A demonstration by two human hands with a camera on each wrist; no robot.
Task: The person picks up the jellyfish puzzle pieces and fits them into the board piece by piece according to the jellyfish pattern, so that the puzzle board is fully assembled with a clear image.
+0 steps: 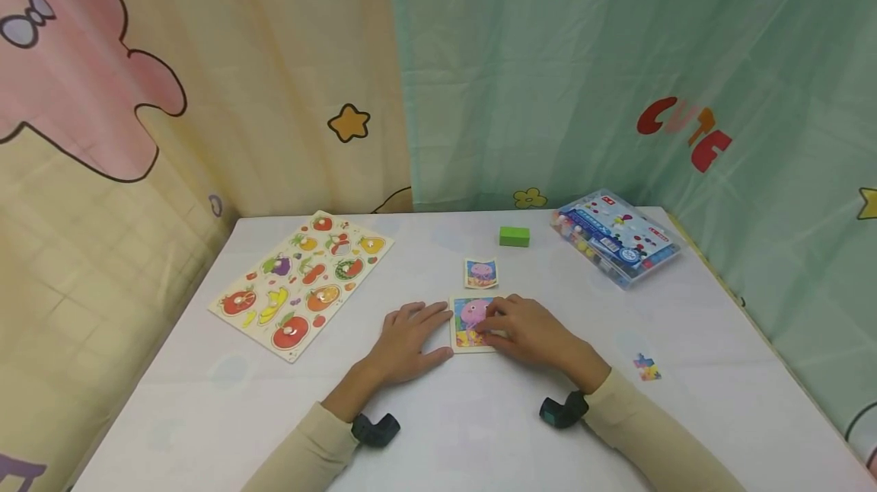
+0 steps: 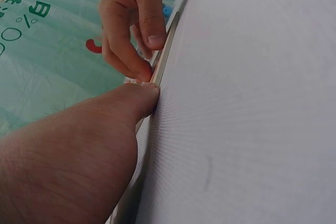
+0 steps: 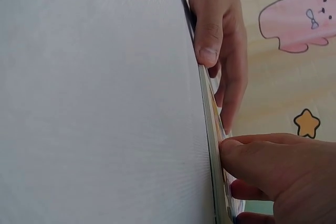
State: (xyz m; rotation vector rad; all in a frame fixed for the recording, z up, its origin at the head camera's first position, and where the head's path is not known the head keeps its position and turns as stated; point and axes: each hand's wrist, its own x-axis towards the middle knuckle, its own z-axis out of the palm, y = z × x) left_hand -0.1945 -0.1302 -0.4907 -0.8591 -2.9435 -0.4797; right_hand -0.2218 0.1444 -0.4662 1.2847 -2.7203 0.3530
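In the head view a small square jigsaw puzzle (image 1: 464, 338) with a pink cartoon pig lies flat on the white table. My left hand (image 1: 409, 343) rests at its left side, fingertips and thumb near that edge. From the right, my right hand (image 1: 530, 330) reaches over the puzzle, its bent fingers touching the picture and hiding its right part. Both wrist views show the puzzle edge-on; in the left one, the right thumb and index finger stand apart. Beyond the puzzle lies a smaller picture card (image 1: 481, 273). One loose jigsaw piece (image 1: 647, 367) lies right of the right hand.
A fruit puzzle board (image 1: 311, 279) lies at the left. Toward the back are a green block (image 1: 514, 237) and a clear plastic case (image 1: 617, 237) of coloured pieces. Patterned curtains (image 1: 479, 96) rise behind the table (image 1: 438, 431).
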